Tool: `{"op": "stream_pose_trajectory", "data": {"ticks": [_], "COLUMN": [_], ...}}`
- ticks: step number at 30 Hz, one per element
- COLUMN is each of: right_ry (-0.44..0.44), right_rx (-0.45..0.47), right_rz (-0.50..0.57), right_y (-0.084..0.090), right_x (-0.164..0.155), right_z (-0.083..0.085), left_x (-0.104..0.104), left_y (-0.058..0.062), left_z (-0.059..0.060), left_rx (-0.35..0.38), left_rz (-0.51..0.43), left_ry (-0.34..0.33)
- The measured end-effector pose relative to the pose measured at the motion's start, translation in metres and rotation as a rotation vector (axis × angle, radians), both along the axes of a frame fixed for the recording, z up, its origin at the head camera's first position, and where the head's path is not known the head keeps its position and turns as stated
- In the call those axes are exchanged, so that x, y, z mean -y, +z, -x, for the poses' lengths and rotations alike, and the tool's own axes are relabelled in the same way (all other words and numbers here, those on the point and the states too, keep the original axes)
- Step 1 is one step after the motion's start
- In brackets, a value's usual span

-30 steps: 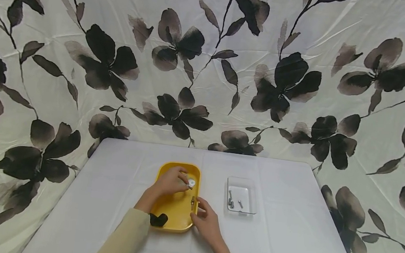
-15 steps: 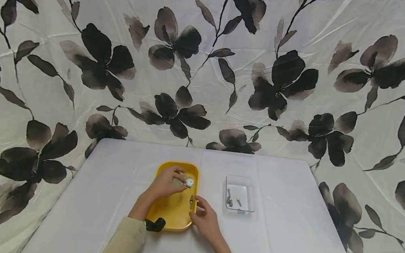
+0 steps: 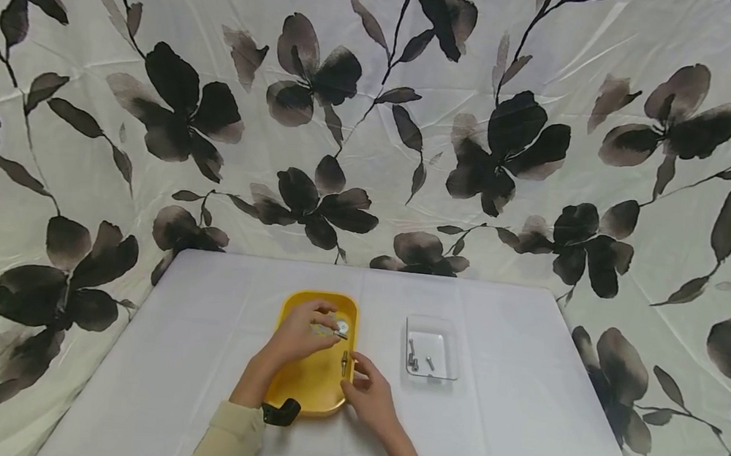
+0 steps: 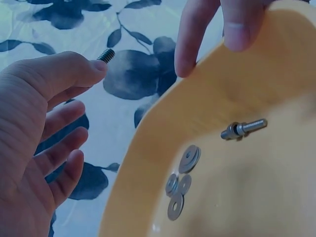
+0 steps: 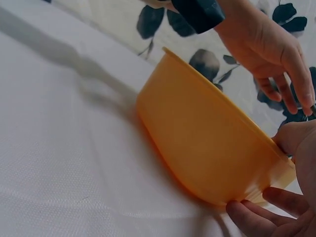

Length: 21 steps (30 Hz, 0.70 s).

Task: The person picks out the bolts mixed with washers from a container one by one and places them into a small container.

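Observation:
Above the yellow tray (image 3: pixel 304 387), my left hand (image 3: pixel 302 332) pinches a small threaded bolt (image 4: pixel 106 55) between thumb and forefinger; its other fingers are loosely bent. My right hand (image 3: pixel 375 401) holds the tray's right side, with the thumb near the rim and fingertips against the outer wall in the right wrist view. Inside the tray lies a bolt with parts threaded on it (image 4: pixel 243 129), close to the right hand. Several flat metal washers (image 4: pixel 175 206) lie grouped on the tray floor; in the head view the left hand partly covers them.
A clear plastic box (image 3: pixel 443 345) with several small bolts (image 3: pixel 413 361) stands to the right of the tray. Both sit on a white-covered table (image 3: pixel 506 418). Behind it hangs a floral cloth (image 3: pixel 425 153). Each wrist wears a black strap device.
The left hand has shifted only slightly above the tray, and the pinched bolt shows more clearly at its fingertips. The right hand stays at the tray's side. The head view has drifted slightly.

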State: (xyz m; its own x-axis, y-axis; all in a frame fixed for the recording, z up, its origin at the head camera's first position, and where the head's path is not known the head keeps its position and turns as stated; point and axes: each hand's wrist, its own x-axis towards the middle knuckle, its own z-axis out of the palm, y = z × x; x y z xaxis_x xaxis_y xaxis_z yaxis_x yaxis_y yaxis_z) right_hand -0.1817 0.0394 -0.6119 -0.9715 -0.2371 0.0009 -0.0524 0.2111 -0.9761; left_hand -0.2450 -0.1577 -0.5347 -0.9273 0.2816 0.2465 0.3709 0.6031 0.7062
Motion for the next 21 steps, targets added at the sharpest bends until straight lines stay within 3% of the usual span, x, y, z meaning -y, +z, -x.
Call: {"op": "stream_pose_trajectory", "data": {"ticks": [14, 21], "right_ry": [0.001, 0.008], "right_rx": [-0.018, -0.004], "right_rz": [0.029, 0.043], "right_y": [0.006, 0.015], "right_x": [-0.001, 0.000], "right_z": [-0.001, -0.004], "left_x": [-0.009, -0.010], "left_y": [0.006, -0.001], "left_z": [0.001, 0.000], "left_rx": [-0.050, -0.038], "left_rz": [-0.012, -0.010], "left_ry": [-0.048, -0.033]}}
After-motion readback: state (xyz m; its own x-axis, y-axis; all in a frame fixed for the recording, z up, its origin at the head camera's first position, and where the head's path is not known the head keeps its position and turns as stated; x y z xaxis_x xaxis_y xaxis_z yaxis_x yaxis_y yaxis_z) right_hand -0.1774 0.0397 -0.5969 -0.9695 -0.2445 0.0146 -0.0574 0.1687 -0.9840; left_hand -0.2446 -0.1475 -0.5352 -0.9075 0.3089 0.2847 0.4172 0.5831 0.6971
